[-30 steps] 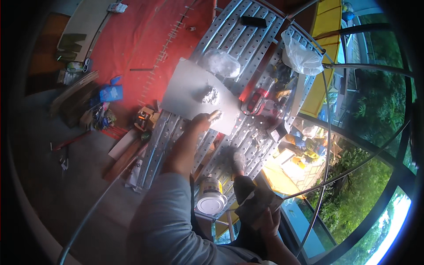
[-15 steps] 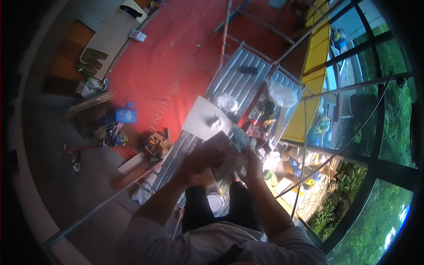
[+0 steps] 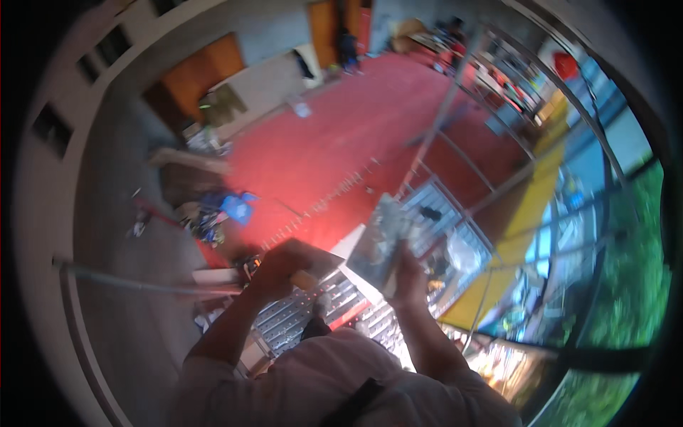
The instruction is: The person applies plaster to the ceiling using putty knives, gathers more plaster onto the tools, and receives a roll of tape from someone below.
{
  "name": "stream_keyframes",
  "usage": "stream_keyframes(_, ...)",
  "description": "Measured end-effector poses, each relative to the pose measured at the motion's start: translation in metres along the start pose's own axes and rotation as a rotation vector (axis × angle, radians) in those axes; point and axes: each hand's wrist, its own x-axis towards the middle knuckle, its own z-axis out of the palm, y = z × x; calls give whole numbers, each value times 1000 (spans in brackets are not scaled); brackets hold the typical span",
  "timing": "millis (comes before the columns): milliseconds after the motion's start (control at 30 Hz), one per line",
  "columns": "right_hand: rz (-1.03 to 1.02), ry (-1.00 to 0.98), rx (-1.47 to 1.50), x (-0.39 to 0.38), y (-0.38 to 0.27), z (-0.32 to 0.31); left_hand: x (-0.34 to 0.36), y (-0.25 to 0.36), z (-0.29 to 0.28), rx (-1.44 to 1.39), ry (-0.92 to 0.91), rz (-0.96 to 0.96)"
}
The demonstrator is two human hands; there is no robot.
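1. Gripping a flat blade (image 3: 324, 261) by its pale handle (image 3: 304, 280), the left hand (image 3: 276, 274) shows in the head view with its fingers curled closed; blur hides exactly how they wrap.
2. In the same view, the right hand (image 3: 408, 276) holds a grey rectangular plate (image 3: 376, 243) near its right-hand edge, fingers closed on it; those behind it are hidden. The plate stands tilted.
3. Blade and plate are up in front of the body, above the perforated metal deck (image 3: 288, 317). The blade's tip comes close to the plate's left edge; I cannot tell whether they touch.
4. For good handling, I would steady the plate first, lay the blade nearly flat to its face and draw evenly, with light wrist pressure.
5. A steep plate could shed anything loose on it, so levelling it seems wise. Firm footing matters on this deck.
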Motion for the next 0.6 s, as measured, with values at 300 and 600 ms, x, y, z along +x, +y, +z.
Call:
stream_keyframes(300, 288, -451, -25, -11, 18, 13, -330, -12, -258, 497, 1164, -743)
stream_keyframes(600, 216, -713, -555, -25, 68, 24, -746, 291, -350, 2091, 786, -882)
